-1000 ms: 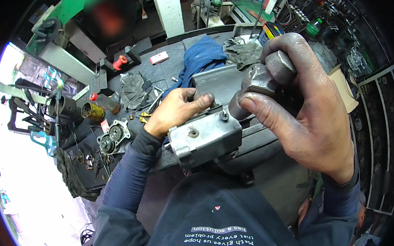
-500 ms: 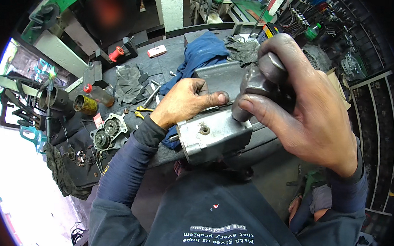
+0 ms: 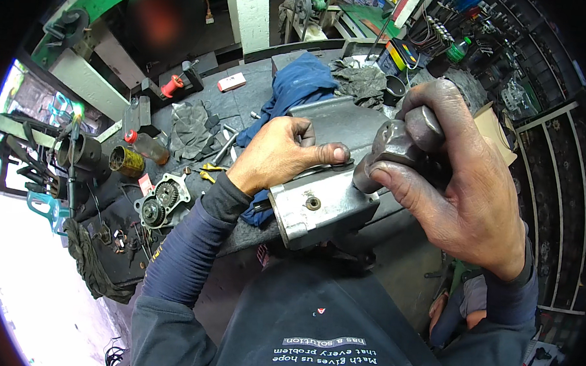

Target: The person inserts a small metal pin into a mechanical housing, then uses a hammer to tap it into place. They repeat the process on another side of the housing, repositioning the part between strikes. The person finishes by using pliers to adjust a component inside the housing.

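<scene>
A silver rectangular metal block (image 3: 335,209) with a round hole in its side sits in front of me at the bench edge. My right hand (image 3: 470,187) is wrapped round a dark steel hammer (image 3: 396,146), thumb and forefinger close about its head. The hammer's lower end meets the block's upper right edge, touching or nearly so. My left hand (image 3: 285,152) lies at the block's far upper edge, fingers curled and thumb stretched to the right. Under that thumb is a thin dark piece whose kind is unclear; the curled fingers are partly hidden.
Behind the block lie a grey metal channel (image 3: 340,119) and a blue cloth (image 3: 302,79). An open gear housing (image 3: 162,200), yellow-handled pliers (image 3: 210,172), a bottle (image 3: 149,147) and a yellow can (image 3: 126,162) are on the left. Another person (image 3: 463,304) is low at the right.
The hammer and my right hand have shifted slightly right and down. My left thumb lies a little farther right along the edge. The whole view has shifted slightly.
</scene>
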Demonstrator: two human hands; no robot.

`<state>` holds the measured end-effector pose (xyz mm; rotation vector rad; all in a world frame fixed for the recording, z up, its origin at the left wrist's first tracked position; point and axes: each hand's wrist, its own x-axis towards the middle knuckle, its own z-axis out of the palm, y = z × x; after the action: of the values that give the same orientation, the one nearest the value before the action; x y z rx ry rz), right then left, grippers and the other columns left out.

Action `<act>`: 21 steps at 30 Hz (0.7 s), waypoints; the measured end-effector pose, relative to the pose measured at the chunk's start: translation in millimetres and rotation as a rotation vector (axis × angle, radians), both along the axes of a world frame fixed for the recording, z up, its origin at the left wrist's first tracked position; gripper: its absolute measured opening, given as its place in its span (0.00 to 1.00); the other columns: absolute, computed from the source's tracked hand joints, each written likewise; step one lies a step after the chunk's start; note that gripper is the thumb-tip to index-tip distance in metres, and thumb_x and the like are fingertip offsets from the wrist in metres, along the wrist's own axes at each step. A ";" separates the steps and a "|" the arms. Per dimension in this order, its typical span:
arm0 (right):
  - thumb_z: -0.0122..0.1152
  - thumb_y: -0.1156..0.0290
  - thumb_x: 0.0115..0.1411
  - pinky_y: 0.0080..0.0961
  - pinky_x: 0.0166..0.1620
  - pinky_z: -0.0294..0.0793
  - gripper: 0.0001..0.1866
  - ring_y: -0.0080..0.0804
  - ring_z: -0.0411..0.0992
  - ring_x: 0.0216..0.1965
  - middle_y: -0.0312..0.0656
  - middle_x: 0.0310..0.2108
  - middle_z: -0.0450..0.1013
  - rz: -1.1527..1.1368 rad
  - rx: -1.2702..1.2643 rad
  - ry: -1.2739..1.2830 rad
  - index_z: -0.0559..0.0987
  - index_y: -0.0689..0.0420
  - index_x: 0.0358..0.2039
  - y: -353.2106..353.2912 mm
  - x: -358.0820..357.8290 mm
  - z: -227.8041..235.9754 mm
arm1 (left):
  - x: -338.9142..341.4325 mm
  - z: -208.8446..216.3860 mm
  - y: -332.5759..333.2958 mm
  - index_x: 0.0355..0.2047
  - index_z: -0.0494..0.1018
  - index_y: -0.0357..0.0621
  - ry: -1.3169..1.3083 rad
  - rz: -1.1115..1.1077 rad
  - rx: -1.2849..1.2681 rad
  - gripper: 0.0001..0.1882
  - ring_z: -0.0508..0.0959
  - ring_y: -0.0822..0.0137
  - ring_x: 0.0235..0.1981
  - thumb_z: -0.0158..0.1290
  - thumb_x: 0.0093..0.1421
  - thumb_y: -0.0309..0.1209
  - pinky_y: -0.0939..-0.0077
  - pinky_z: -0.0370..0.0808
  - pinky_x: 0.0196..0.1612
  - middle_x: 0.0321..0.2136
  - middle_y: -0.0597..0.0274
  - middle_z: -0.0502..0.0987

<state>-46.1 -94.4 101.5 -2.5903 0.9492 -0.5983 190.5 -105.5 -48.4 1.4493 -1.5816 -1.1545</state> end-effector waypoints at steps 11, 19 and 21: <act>0.74 0.74 0.60 0.26 0.57 0.73 0.29 0.27 0.71 0.52 0.42 0.51 0.70 -0.112 0.301 -0.212 0.70 0.62 0.59 4.0 -0.8 3.1 | -6.7 2.1 -3.7 0.36 0.84 0.28 0.096 0.049 -0.008 0.39 0.84 0.65 0.29 0.75 0.48 0.60 0.68 0.81 0.37 0.28 0.52 0.85; 0.74 0.72 0.60 0.27 0.58 0.72 0.32 0.30 0.70 0.53 0.43 0.52 0.68 -0.055 0.135 -0.068 0.69 0.62 0.61 -1.1 -10.9 -2.4 | -8.7 15.6 2.8 0.29 0.84 0.30 0.065 0.048 0.018 0.34 0.81 0.71 0.25 0.76 0.48 0.57 0.71 0.78 0.32 0.23 0.57 0.83; 0.73 0.72 0.60 0.27 0.57 0.73 0.32 0.30 0.71 0.53 0.43 0.52 0.69 -0.054 0.132 -0.054 0.69 0.61 0.61 1.7 -10.7 1.4 | -7.9 20.1 4.3 0.27 0.84 0.31 0.076 0.036 0.075 0.33 0.79 0.73 0.23 0.75 0.49 0.57 0.72 0.76 0.30 0.21 0.59 0.82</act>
<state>-56.8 -92.7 103.0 -2.4278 1.0085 -0.5954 182.6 -101.2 -28.3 1.4581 -1.4692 -1.2452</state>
